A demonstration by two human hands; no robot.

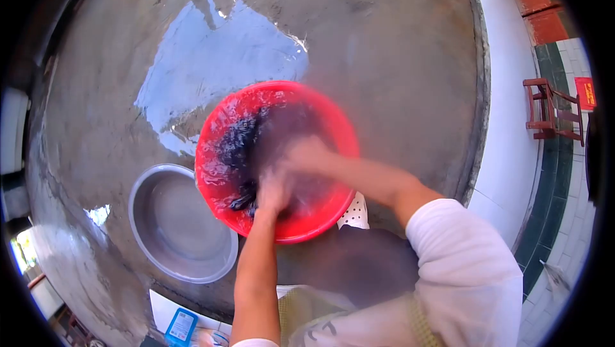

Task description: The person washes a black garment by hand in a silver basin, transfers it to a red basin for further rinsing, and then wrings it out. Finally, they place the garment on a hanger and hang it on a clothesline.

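A red plastic basin [346,136] holds water and a bunched dark cloth [240,139], wet and partly under the surface. Both my hands are inside the basin, close together at the cloth. My left hand [274,190] is closed on the cloth's near part, its fingertips hidden in the folds. Just above and to the right, my right hand [306,155] is closed on the cloth too, its outline softened by a hazy patch in the view.
A grey basin [138,209] stands on the wet concrete floor [397,59], left of the red one. A blue bottle [181,328] lies at the lower left. Along the right, a white ledge [506,123] borders the floor, with a small wooden stool [544,109] beyond.
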